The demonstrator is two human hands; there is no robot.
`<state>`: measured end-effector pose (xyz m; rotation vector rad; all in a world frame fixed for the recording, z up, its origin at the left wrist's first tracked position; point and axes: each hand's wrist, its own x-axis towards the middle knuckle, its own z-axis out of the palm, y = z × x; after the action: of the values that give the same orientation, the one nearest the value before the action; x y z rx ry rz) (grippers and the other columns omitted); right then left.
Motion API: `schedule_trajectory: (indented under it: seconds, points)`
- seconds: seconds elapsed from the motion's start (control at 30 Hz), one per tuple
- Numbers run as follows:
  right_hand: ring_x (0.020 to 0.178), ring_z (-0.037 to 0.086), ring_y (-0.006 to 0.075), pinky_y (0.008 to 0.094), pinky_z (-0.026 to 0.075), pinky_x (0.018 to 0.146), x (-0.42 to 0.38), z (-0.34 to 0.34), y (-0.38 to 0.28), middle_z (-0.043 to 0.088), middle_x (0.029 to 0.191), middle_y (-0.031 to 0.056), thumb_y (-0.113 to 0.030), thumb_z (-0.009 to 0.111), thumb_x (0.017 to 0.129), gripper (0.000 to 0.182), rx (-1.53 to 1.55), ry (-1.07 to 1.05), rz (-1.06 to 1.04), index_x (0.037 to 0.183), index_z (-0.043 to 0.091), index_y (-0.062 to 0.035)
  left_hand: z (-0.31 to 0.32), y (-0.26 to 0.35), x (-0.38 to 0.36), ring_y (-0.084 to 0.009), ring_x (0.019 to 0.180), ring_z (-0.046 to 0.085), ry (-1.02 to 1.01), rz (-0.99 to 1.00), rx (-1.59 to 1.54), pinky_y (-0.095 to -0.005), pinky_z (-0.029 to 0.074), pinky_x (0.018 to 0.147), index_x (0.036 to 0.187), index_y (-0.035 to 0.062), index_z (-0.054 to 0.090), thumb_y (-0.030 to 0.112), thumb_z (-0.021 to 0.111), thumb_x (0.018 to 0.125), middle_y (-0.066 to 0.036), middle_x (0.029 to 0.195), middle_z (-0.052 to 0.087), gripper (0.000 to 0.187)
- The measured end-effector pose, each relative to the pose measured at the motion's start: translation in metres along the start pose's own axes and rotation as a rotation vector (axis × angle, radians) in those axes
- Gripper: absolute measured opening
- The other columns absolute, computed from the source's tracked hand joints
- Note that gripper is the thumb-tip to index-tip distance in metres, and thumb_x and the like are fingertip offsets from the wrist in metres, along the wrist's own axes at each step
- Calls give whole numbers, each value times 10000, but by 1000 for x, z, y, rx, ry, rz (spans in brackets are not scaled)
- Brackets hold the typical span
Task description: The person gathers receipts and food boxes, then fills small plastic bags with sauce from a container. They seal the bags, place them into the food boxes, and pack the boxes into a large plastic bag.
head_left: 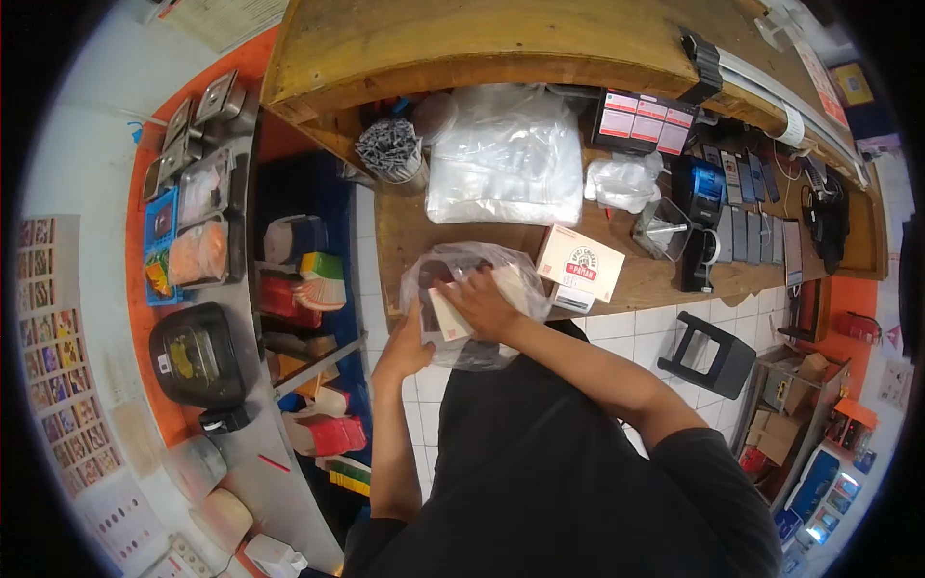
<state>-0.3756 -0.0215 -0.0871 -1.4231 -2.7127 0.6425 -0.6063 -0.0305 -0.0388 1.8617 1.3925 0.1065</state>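
A clear plastic bag stands at the front edge of the wooden counter, its mouth spread toward me. Inside it lies a cream cardboard box. My right hand reaches into the bag, its fingers closed over the box. At the bag's left side, my left hand grips the plastic; part of its fingers is hidden by the film. Just right of the bag, a printed food box marked "Spicy Chicken" rests on the counter.
Behind the bag sits a stack of clear plastic bags beside a cup of wrapped utensils. Several phones and a blue device lie to the right. A black stool stands on the tiled floor. A steel counter runs along the left.
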Motion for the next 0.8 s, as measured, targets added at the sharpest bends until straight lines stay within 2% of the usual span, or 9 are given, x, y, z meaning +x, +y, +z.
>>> schedule_trajectory:
  seconds: [0.13,0.2,0.23,0.27,0.33,0.37,0.5,0.63,0.8]
  points:
    - [1367,408,466,640,213,1182,13,3,-5,422,1500,267,-261,822,770,1039,-96,31,56,1613,247,-63,-41,28,-16,-263,749,732,15,-119,-190,-333,587,567,1579,11,277,-111,547,807,-284,1379,570,827]
    - [1280,531,380,541,362,1133,-1,-24,-4,547,1391,246,-246,794,846,807,21,69,-26,1526,414,-37,-52,36,-19,-381,1044,661,37,-139,-218,-409,530,861,1508,-34,368,-68,567,826,-325,1324,584,712]
    - [1192,592,328,491,435,1058,-15,-64,4,611,1279,210,-241,784,869,656,457,16,-65,1418,503,-20,-57,40,-21,-440,1192,625,49,-148,-233,-447,502,1007,1473,-57,414,-46,576,835,-346,1297,591,658]
    - [1103,653,277,440,508,982,-33,-103,14,675,1168,175,-237,774,891,513,893,-40,-103,1309,591,-3,-56,34,-22,-438,1197,624,57,-143,-225,-445,503,1008,1473,-52,415,-45,579,835,-345,1293,594,659]
    - [927,696,232,389,554,816,-78,-138,31,701,982,131,-181,740,923,282,1201,257,393,1100,637,13,-61,42,-21,-439,1215,613,39,-199,-288,-444,492,1024,1476,-46,417,-37,587,836,-343,1295,595,663]
    - [888,680,283,381,548,788,-99,-140,51,666,930,130,-177,771,884,294,917,409,442,1074,630,-4,-72,62,-23,-443,1228,603,16,-258,-360,-444,481,1040,1479,-44,416,-31,593,836,-343,1301,593,667]
    - [992,617,388,500,500,857,-159,-69,110,628,1034,182,-181,851,759,362,233,321,506,1018,640,-43,-53,33,-18,-415,1056,658,51,-151,-254,-419,533,895,1502,-41,391,-42,591,835,-336,1305,590,696]
    - [1064,598,392,497,490,896,-165,-30,127,620,1091,179,-119,811,778,308,282,311,463,1023,639,-48,-43,6,-10,-242,648,704,49,-16,-167,-322,570,515,1555,-33,320,-96,563,829,-288,1311,600,767]
    - [1079,592,372,471,493,910,-163,-28,172,614,1091,155,-70,774,804,260,746,223,509,1027,643,-42,-75,60,-12,-235,653,706,-44,-213,-271,-326,575,525,1562,-50,295,-83,579,835,-300,1326,588,782]
